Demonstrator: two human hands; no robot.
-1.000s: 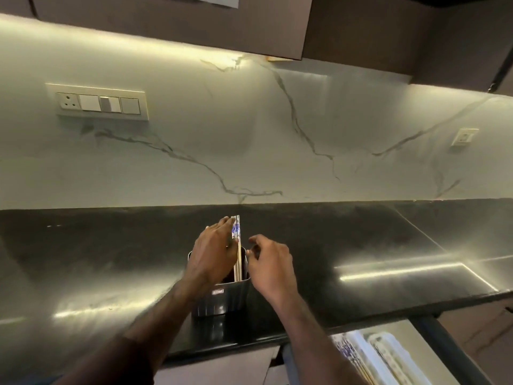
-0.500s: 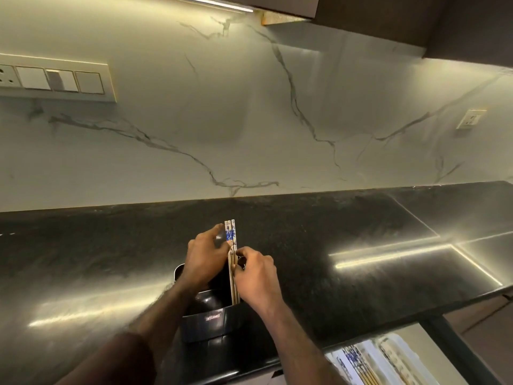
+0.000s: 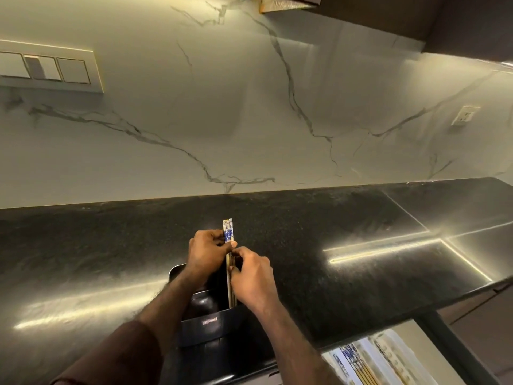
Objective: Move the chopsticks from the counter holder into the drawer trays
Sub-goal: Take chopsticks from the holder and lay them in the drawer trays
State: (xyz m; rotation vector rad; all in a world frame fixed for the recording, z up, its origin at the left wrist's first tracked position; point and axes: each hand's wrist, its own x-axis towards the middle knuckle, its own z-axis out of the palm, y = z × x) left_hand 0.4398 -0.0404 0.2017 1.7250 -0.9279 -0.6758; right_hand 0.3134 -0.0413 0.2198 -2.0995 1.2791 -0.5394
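Black counter [image 3: 319, 245]: two chopsticks [image 3: 228, 232], two hands [image 3: 233, 262].

The black polished counter [image 3: 333, 232] carried one dark metal holder [image 3: 202, 323] near its front edge, gleaming under strip-light reflections.

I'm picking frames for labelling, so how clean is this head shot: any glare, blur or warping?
Head view: bright streaks of glare cross the black counter; the wide lens bends its back edge; the drawer trays at the bottom are washed out and soft; the chopsticks and both hands, left hand and right hand, stay fairly sharp.
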